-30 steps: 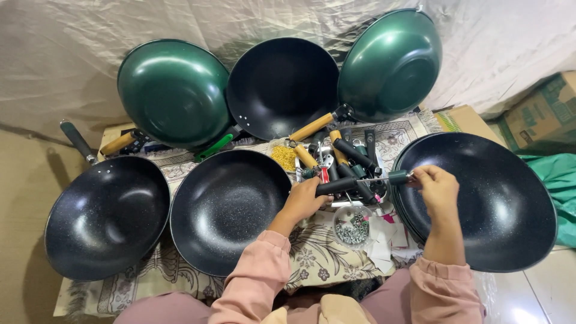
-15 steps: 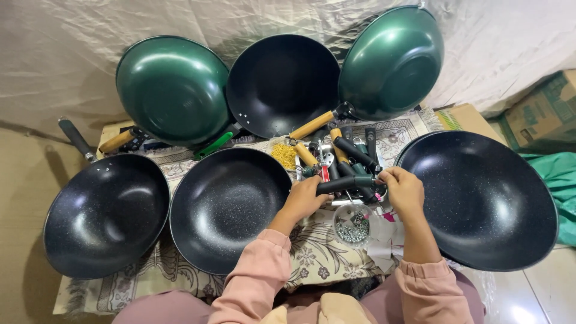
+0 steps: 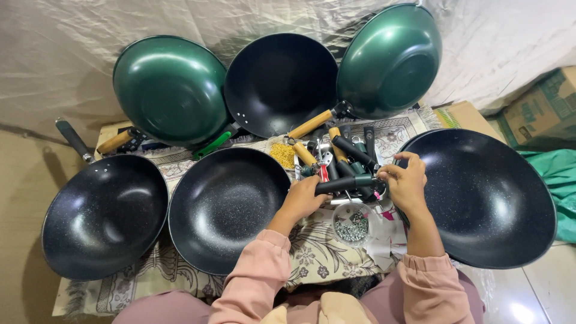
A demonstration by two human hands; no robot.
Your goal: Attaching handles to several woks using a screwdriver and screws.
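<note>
From the head camera, the left hand is wrapped around a dark pan handle (a pile of spare handles lies behind it). The right hand has slid in from the big black wok and now pinches the handle's far end, so both hands hold it above the little bowl of screws.

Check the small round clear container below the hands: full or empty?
Partly filled. The small round clear container holds a heap of small silvery metal pieces across its bottom, on the patterned cloth between the two forearms.
</note>
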